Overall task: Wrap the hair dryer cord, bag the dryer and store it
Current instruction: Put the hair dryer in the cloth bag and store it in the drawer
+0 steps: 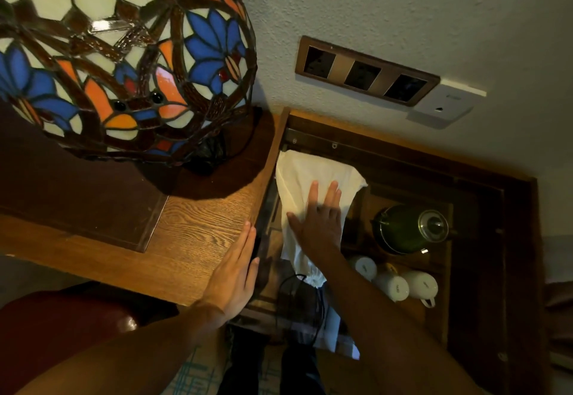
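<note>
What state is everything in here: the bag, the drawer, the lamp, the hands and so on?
White cloth bag: drawstring end gathered shut, lying in the drawer.
Drawer: pulled open.
Right hand: flat, fingers spread, pressing on the bag.
Left hand: flat against the desk's edge, holding nothing.
Stained-glass lamp: upright on the desk; lit or not, cannot tell.
Wall sockets: nothing plugged in.
Green kettle: lid on.
White cups: lying on their sides.

Desk edge (217,233) and kettle (409,228) flank the bag (297,184).

White drawstring bag (305,184), bulging, lying lengthwise in open drawer (313,134), cinched neck nearest, black cord (286,289) trailing out
</note>
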